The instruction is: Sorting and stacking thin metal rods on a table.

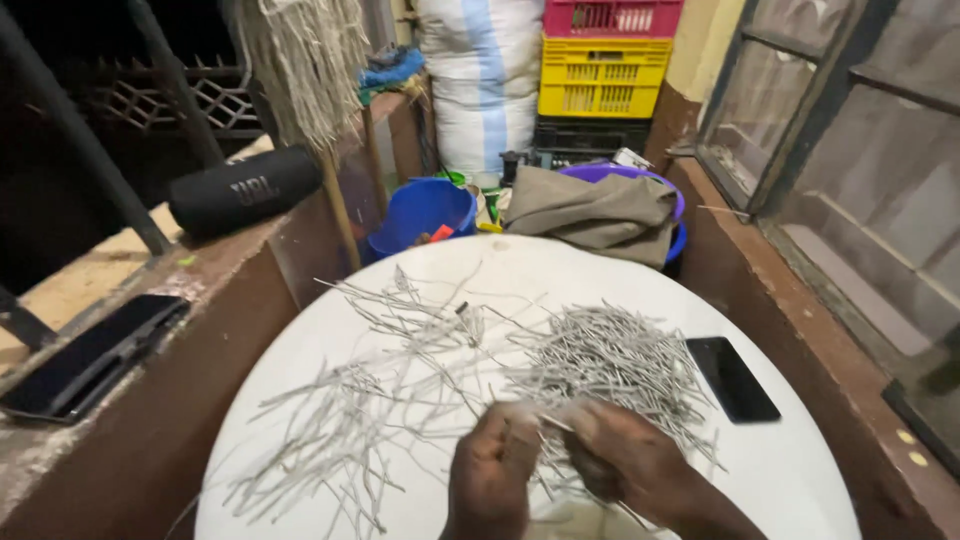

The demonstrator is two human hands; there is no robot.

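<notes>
A round white table (800, 470) carries a dense heap of thin grey paper sticks (610, 360) on the right and looser long strips (350, 420) scattered on the left. My left hand (492, 470) and my right hand (625, 460) meet at the table's near edge, both pinched on one thin grey stick (556, 423) held between them. The hands are blurred with motion.
A black phone (732, 378) lies on the table's right side. A ledge on the left holds a black cylinder speaker (245, 192) and a dark flat case (90, 355). Behind stand a mop (305, 70), blue bucket (420, 212), cloth-covered basin (595, 208), sack and stacked crates (603, 75).
</notes>
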